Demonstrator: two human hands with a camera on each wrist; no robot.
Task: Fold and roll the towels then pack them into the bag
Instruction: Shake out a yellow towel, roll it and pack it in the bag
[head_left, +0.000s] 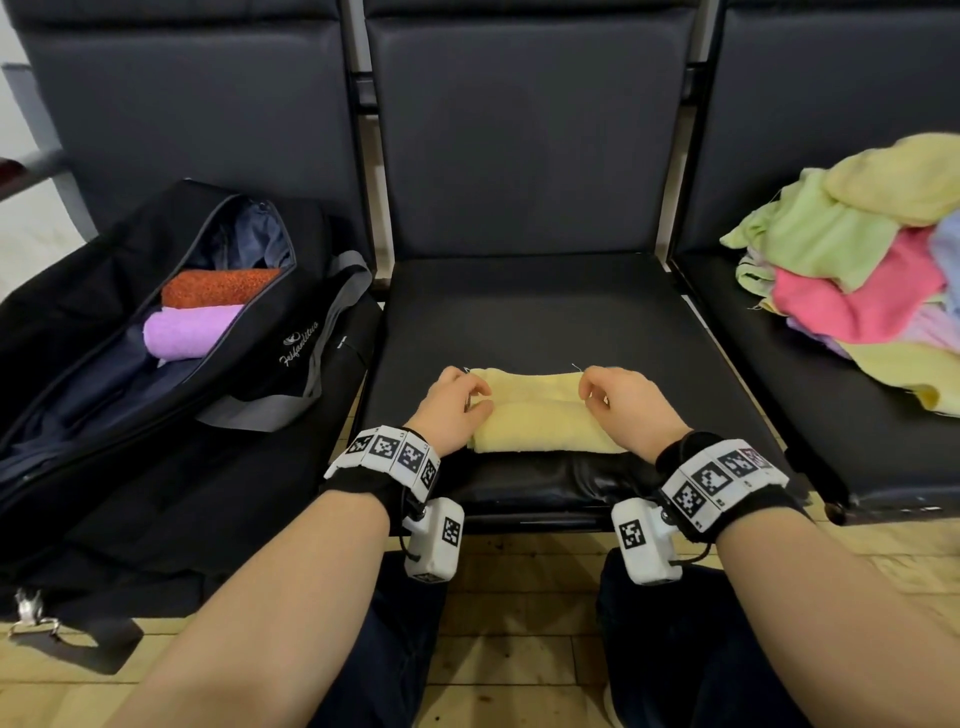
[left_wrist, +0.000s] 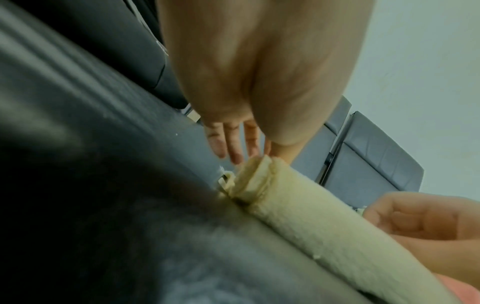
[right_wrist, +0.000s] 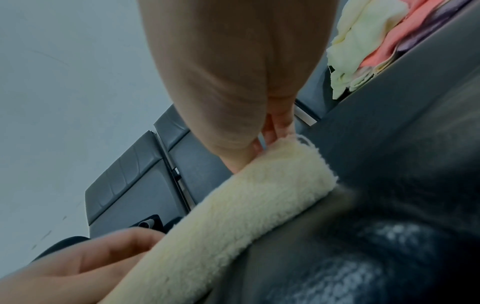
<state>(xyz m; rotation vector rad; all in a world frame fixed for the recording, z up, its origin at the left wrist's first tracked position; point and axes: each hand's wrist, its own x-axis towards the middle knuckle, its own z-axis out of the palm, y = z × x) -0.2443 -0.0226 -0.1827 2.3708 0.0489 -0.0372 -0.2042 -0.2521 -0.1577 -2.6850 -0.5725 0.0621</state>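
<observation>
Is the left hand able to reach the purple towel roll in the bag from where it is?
Probably yes. The left hand is on the yellow towel, and the bag lies unzipped on that side with the purple roll uncovered. It would have to let go first.

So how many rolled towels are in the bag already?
2: an orange roll at the far end of the open bag, and a purple roll touching it on the near side. Others could be hidden deeper inside.
</observation>
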